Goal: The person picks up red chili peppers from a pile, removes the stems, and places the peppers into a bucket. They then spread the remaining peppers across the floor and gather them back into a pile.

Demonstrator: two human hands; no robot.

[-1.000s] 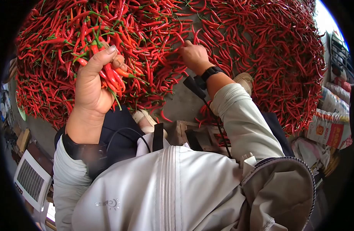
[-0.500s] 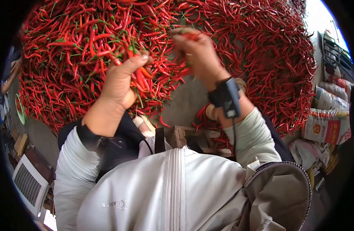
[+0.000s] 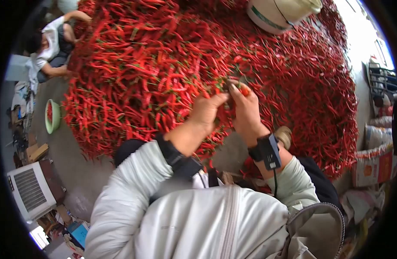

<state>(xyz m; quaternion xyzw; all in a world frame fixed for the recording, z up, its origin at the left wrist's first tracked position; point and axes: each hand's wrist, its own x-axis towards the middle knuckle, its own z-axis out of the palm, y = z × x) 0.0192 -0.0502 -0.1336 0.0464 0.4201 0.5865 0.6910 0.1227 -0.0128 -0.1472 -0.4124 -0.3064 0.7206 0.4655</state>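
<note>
My left hand (image 3: pixel 203 113) is closed round red chili peppers, their green stems near its thumb. Close beside it, my right hand (image 3: pixel 247 110) has thumb and fingers pinched together, with a bit of red chili pepper (image 3: pixel 244 90) showing between them. The two thumbs nearly meet above the peppers. Beneath and beyond my hands spreads a large heap of red chili peppers (image 3: pixel 133 82), many with green stems. To the right lies a darker red heap of peppers (image 3: pixel 311 86), with few stems visible.
A white bucket (image 3: pixel 267 17) stands on the heap at the far right. At the far left a person (image 3: pixel 51 47) sits by the peppers. A green basin (image 3: pixel 55 117) holding some peppers and a white vented unit (image 3: pixel 32 190) are on the left floor. Printed sacks (image 3: pixel 373 166) line the right.
My view has tilted up, bringing the bucket and the other person into sight. My hands, apart before, have come together. My left hand has moved right.
</note>
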